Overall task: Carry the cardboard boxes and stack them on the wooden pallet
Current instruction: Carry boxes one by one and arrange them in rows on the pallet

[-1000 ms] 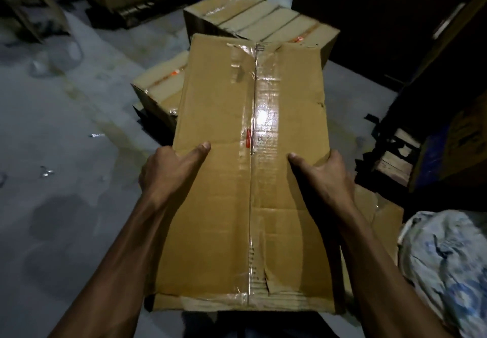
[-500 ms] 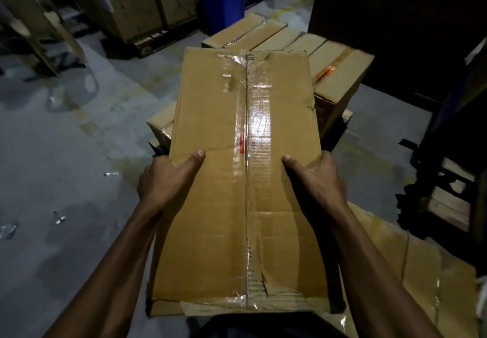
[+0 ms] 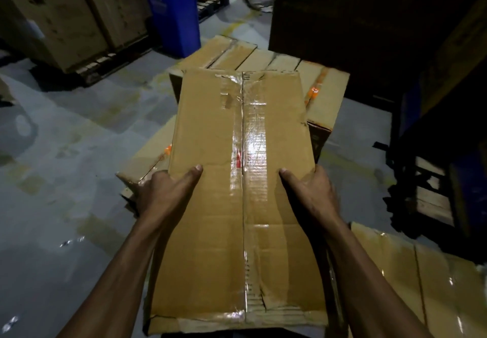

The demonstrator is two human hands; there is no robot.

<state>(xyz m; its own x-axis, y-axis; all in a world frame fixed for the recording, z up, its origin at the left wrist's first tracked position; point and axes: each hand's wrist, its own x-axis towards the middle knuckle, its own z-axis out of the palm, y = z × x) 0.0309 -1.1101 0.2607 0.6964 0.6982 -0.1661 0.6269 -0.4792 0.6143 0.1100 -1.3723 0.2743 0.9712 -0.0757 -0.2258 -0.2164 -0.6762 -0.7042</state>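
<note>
I carry a long taped cardboard box (image 3: pixel 237 192) in front of me, lengthwise. My left hand (image 3: pixel 160 192) grips its left edge, thumb lying on top. My right hand (image 3: pixel 313 192) grips the right edge the same way. Just beyond the box stands a stack of cardboard boxes (image 3: pixel 324 92), several side by side at the higher level, and a lower box (image 3: pixel 150 158) to the left. The pallet under them is hidden by the boxes.
A blue bin (image 3: pixel 175 11) stands at the back beside large cartons on a pallet (image 3: pixel 66 16). Flattened cardboard (image 3: pixel 421 279) lies on the floor at right. Dark racking (image 3: pixel 434 153) closes the right side. The grey concrete floor (image 3: pixel 66 179) looks wet.
I have walked closer to the stack, which now sits right past the far end of the carried box. Both hands keep the same hold.
</note>
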